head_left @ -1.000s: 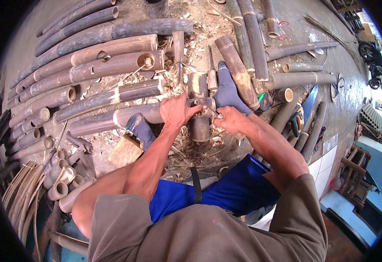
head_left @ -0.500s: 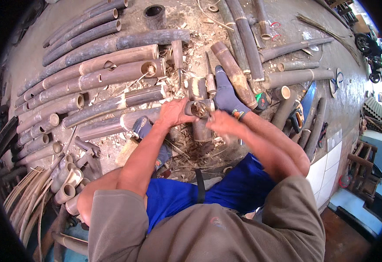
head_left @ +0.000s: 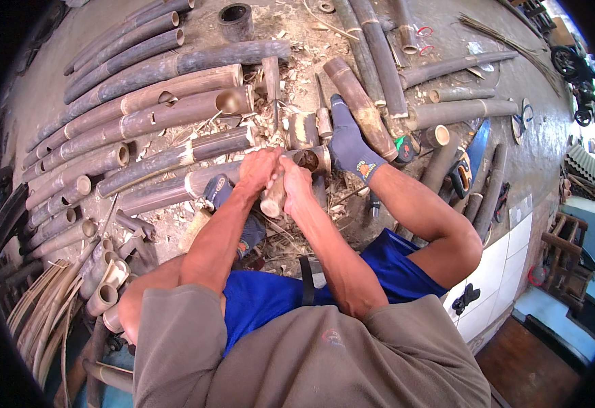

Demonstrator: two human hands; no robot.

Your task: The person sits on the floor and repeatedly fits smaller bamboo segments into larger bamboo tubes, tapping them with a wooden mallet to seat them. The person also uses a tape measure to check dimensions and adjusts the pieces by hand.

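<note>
Across the floor in front of me lies a dark bamboo pole [head_left: 192,182], with a cut hole [head_left: 307,158] near its right end. My left hand [head_left: 259,168] is closed over this pole, left of the hole. Pressed close beside it, my right hand [head_left: 296,182] wraps round a short, pale bamboo piece [head_left: 274,197] that slants toward me. Where the fingers of both hands meet, their exact hold is partly hidden. Beyond the pole is a short bamboo block [head_left: 303,130], and my socked right foot [head_left: 353,146] rests beside the pole's end.
Several bamboo poles [head_left: 154,68] lie in rows at the left. A wooden-handled tool [head_left: 323,122] and a mallet-like wooden piece [head_left: 271,78] lie ahead among shavings. At the right are a handsaw [head_left: 471,163], more bamboo, and sandals [head_left: 522,119]. A bundle of strips [head_left: 42,316] stands lower left.
My right hand has moved left, from right of the hole to beside my left hand, and now holds the pale bamboo piece. The pole's holed end has shifted slightly up.
</note>
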